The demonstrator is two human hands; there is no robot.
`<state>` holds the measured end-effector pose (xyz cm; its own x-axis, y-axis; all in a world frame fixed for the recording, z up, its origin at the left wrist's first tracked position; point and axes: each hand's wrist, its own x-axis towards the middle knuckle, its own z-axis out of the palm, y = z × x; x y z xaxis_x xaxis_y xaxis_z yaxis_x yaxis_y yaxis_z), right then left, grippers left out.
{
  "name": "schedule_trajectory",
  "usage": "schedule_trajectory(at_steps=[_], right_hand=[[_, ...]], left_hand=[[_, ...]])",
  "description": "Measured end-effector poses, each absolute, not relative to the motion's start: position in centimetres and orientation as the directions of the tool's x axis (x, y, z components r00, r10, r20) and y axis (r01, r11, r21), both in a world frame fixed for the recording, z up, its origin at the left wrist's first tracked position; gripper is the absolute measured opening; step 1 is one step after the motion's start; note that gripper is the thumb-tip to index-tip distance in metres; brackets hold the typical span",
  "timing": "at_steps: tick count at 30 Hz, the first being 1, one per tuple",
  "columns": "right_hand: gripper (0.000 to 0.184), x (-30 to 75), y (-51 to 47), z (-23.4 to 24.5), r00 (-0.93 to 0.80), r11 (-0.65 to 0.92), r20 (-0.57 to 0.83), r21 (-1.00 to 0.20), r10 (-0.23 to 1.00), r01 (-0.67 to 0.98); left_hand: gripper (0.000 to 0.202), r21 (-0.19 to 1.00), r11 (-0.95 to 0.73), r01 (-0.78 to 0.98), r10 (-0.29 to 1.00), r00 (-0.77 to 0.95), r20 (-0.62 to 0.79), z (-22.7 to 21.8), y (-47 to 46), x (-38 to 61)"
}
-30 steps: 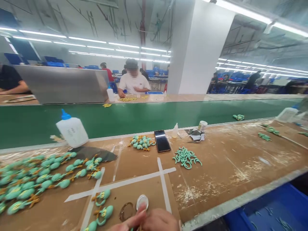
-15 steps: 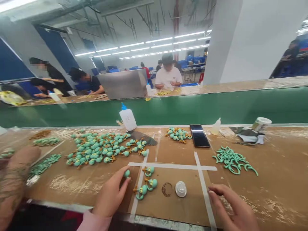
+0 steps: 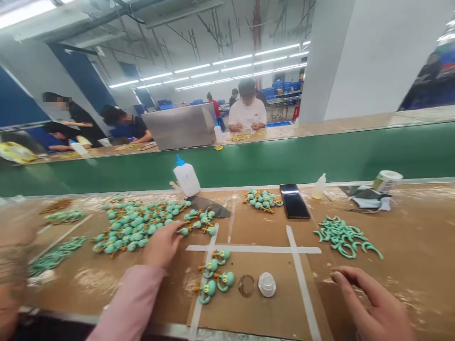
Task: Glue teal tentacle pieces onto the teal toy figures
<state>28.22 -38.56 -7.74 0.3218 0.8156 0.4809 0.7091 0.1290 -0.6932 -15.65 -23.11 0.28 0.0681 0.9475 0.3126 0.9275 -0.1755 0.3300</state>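
Note:
My left hand reaches to the near right edge of a big pile of small green figures with orange parts. Its thumb and index finger close around a figure there. My right hand hovers at the right, its thumb and index tips close together with nothing visible between them. Several finished-looking figures with curved green limbs lie at the left of a taped square. Beside them are a brown ring mark and a white cap-like disc. Loose curved green pieces are heaped beyond my right hand.
A white bottle with a blue tip, a smaller heap of figures, a phone, a small dropper bottle and a white tub line the back. A co-worker's blurred arm is at far left. Tape strips mark the table.
My left hand let go of a figure in the taped square and moved up and left to the pile. One more figure lies in the square. My right hand shifted right.

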Motion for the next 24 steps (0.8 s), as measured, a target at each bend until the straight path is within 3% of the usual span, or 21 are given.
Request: schedule_trajectory(at_steps=[4,7,8,10,12,14,15,17,18,19,24], right_hand=[[0.026,32.5,-37.9,-8.4,0.358,0.011,0.424,-0.657,0.832,0.753],[0.027,35.6,-37.1,-8.7,0.352,-0.059,0.404,-0.583,0.844,0.811],[0.028,36.2,-36.7,-8.8,0.341,-0.07,0.392,-0.562,0.854,0.824],[0.027,36.7,-35.6,-9.0,0.294,-0.073,0.353,-0.522,0.888,0.85],[0.024,36.6,-34.3,-9.5,0.253,-0.08,0.295,-0.492,0.921,0.867],[0.02,36.2,-33.2,-9.9,0.245,-0.114,0.222,-0.476,0.944,0.872],[0.019,36.1,-32.8,-10.2,0.254,-0.142,0.184,-0.471,0.95,0.871],[0.02,36.0,-32.1,-10.9,0.277,-0.196,0.11,-0.465,0.955,0.863],[0.021,36.1,-31.8,-11.3,0.294,-0.225,0.084,-0.461,0.952,0.859],[0.022,36.2,-31.6,-11.7,0.304,-0.244,0.06,-0.458,0.951,0.855],[0.023,37.3,-30.6,-13.7,0.245,-0.245,-0.061,-0.453,0.968,0.857]], left_hand=[[0.026,0.29,-0.225,0.93,0.952,0.147,0.267,-0.5,-20.0,-17.7],[0.023,0.168,-0.228,0.959,0.94,0.171,0.295,-2.3,-18.9,-19.2],[0.021,0.194,-0.22,0.956,0.938,0.152,0.312,-2.8,-18.7,-19.6],[0.015,0.365,-0.163,0.917,0.95,0.046,0.308,-3.4,-19.0,-19.8],[0.016,0.658,-0.049,0.752,0.963,-0.138,0.23,-3.3,-20.0,-19.1],[0.037,0.907,0.059,0.417,0.954,-0.292,0.072,-2.6,-21.8,-17.7],[0.05,0.974,0.113,0.196,0.951,-0.307,-0.048,-2.1,-22.8,-16.8],[0.061,0.991,0.121,0.056,0.965,-0.239,-0.104,-1.2,-25.0,-14.7],[0.061,0.972,0.161,-0.169,0.973,-0.141,-0.185,-0.9,-26.0,-13.7],[0.061,0.957,0.17,-0.235,0.975,-0.103,-0.199,-0.7,-26.8,-12.8],[0.061,0.905,0.217,-0.365,0.971,-0.012,-0.237,-0.4,-29.7,-9.9]])
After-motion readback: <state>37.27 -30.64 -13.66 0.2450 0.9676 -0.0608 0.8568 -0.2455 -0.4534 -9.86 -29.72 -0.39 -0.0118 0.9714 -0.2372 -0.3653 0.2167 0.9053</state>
